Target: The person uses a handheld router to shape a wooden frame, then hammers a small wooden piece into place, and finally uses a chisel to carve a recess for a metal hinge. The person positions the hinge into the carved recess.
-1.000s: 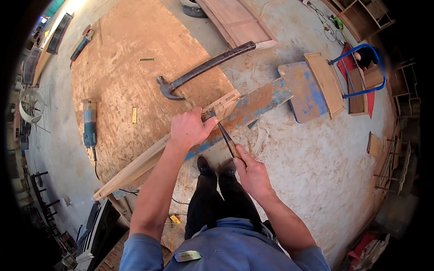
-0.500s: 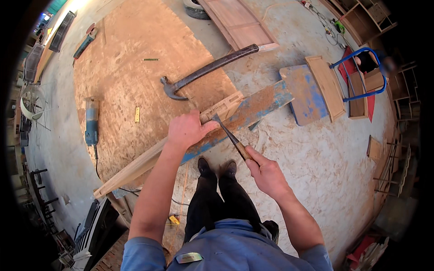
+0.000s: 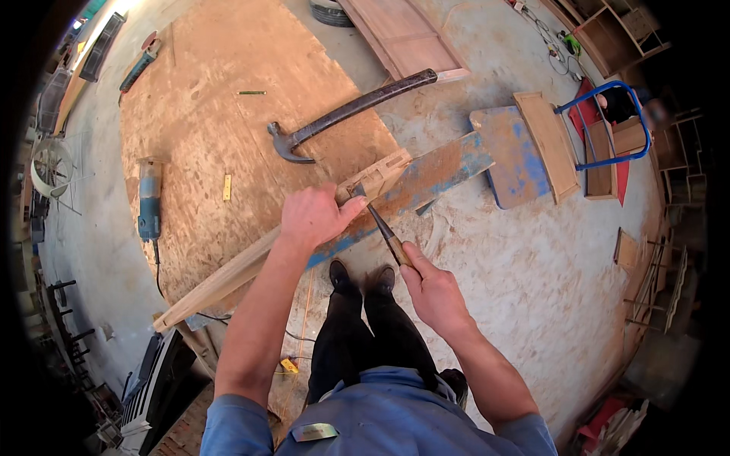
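Note:
My right hand (image 3: 436,292) is closed round the wooden handle of a chisel (image 3: 382,226). The chisel's dark blade slants up and left, its tip at the top face of a long light-wood rail (image 3: 232,280). Small slots are cut into the rail near its far right end. My left hand (image 3: 312,216) grips the rail just left of the chisel tip, thumb stretched toward the blade. Beneath and beside the rail runs a blue-stained board (image 3: 433,176) strewn with wood dust. A claw hammer (image 3: 357,112) with a dark handle lies beyond my left hand on the plywood tabletop (image 3: 220,129).
A blue power tool (image 3: 150,201), an angle grinder (image 3: 141,64), a pencil (image 3: 252,93) and a small yellow piece (image 3: 227,188) lie on the plywood. To the right are a blue-stained board (image 3: 511,163), wooden panels (image 3: 549,148) and a blue-framed trolley (image 3: 645,121). A person is partly visible there.
My right hand has moved slightly left and up with the chisel, which now stands steeper. The chisel tip has shifted a little left along the rail. My left hand keeps its grip.

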{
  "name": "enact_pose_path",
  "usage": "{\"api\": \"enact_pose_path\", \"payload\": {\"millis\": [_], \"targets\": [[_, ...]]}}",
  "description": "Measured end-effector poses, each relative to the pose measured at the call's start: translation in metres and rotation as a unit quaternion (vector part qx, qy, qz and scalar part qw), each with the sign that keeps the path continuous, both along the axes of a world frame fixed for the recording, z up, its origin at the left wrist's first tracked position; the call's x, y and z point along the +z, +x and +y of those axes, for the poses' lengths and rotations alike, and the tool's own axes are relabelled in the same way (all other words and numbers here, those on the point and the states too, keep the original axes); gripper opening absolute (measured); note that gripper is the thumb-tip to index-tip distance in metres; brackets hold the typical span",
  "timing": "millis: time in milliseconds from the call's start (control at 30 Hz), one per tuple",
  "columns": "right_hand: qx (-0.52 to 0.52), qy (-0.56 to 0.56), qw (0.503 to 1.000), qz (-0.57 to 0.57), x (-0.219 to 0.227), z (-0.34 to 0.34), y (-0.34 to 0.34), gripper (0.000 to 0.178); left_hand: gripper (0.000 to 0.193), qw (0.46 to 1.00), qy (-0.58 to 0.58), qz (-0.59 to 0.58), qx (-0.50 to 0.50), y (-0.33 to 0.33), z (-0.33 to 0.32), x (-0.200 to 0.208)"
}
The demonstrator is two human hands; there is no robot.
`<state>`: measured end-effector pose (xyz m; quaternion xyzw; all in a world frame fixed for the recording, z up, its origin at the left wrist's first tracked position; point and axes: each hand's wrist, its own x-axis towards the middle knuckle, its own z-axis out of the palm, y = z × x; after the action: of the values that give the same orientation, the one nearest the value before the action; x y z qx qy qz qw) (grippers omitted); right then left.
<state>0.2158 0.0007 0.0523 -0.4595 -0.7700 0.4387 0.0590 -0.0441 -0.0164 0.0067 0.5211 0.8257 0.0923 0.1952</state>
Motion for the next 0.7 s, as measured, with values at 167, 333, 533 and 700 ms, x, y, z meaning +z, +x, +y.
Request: {"api": "enact_pose_path", "payload": {"millis": [167,333,533,700], "targets": [[-0.043,0.011,0.999,0.021,-0.025,-0.026,-0.012,0.043,0.068,1.0,0.016,0.018,-0.002,0.0,0.001,0.0],[-0.046,-0.111,0.993,-0.006,0.003,0.002,-0.004,0.042,0.072,1.0,-0.016,0.008,0.003,0.001,0.002,0.012],[-0.015,-0.107,0.994,-0.016,0.013,0.011,0.01,0.044,0.083,1.0,-0.01,0.017,-0.013,-0.001,0.001,0.005],[0.003,-0.117,0.991,-0.063,0.031,0.02,0.003,0.042,0.08,1.0,-0.009,0.012,-0.009,-0.002,0.0,0.004]]}}
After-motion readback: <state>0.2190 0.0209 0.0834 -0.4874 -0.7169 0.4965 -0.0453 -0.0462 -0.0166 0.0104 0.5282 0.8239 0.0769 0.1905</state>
